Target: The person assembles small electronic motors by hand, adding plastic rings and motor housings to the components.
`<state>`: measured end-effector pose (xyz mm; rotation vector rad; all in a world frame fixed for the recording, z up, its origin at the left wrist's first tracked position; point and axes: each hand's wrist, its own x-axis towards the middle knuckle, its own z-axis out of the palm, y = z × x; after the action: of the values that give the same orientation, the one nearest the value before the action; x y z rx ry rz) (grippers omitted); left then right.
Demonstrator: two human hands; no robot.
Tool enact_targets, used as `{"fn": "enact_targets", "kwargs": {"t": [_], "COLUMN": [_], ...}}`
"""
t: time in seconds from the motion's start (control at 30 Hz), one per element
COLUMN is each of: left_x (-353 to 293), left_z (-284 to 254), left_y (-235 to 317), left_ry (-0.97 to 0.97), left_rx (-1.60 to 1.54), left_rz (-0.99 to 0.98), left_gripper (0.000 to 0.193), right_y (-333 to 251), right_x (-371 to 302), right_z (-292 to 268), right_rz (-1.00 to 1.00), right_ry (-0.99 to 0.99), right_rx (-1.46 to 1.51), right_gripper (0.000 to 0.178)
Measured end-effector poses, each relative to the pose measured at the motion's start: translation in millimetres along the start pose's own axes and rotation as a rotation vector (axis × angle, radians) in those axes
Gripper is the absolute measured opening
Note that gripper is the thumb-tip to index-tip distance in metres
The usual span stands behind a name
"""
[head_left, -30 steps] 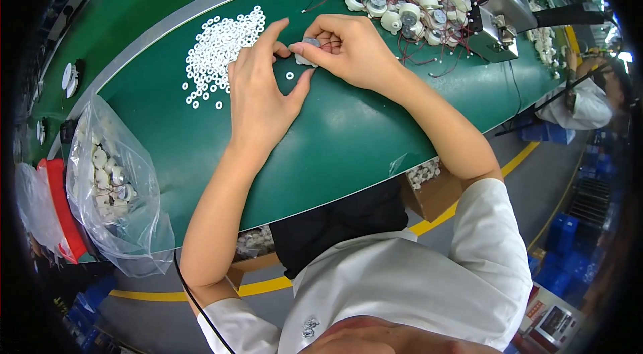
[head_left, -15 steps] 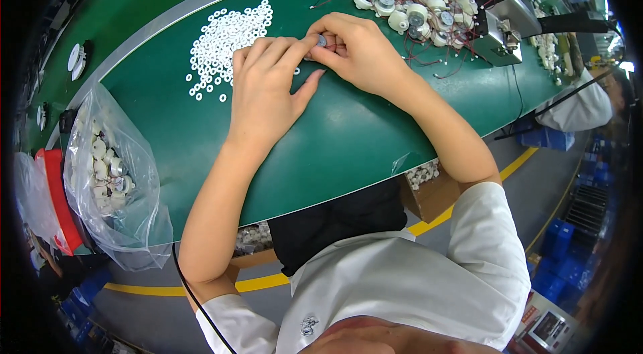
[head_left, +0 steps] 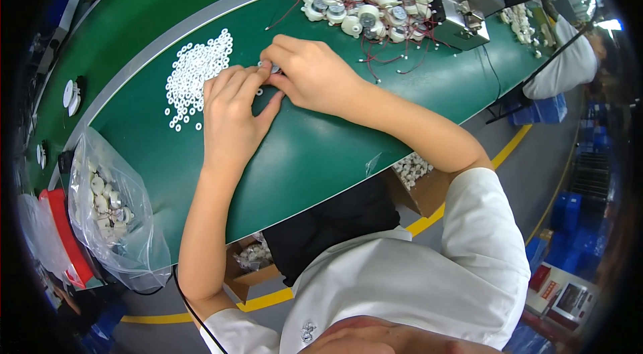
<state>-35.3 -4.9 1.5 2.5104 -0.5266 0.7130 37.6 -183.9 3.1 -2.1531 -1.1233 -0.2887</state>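
My right hand (head_left: 313, 76) is closed round a small round motor (head_left: 275, 68), of which a grey metal face shows between the fingertips. My left hand (head_left: 231, 109) meets it from the left, its curled fingers pressed against the motor and the thumb held apart. What lies under the left fingertips is hidden. Left of the hands, a heap of small white rings (head_left: 191, 76) spreads over the green tabletop (head_left: 315, 160). One loose white ring (head_left: 259, 92) lies just below the fingers.
A big pile of white-and-grey motors (head_left: 362, 2) with red wires lies at the back right, beside a metal device (head_left: 462, 22). At the left edge hangs a clear plastic bag (head_left: 144, 233) holding motors. Cardboard boxes (head_left: 429, 196) of parts stand below the table. Another person's sleeve (head_left: 566, 62) shows far right.
The view has turned, so the table and piles sit further left. Both hands stay together at the motor, now a little closer to the ring heap.
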Motion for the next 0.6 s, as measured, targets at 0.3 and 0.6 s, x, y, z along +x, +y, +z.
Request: {"fn": "enact_targets", "kwargs": {"t": [0.3,0.6], "left_x": [-2,2], "left_z": [3,-8], "left_y": [-6,-3], "left_ry": [0.020,-0.048], "left_rx": [0.056,0.108], "left_rz": [-0.016,0.026], "left_gripper": [0.047,0.059], "right_y": [11,24], "right_x": [9,8], "right_z": [-2,-27], "right_rz": [-0.093,0.007], "right_ry": [-0.069,0.031], "right_rx": [0.005,-0.092], "right_gripper": [0.021,0.023]}}
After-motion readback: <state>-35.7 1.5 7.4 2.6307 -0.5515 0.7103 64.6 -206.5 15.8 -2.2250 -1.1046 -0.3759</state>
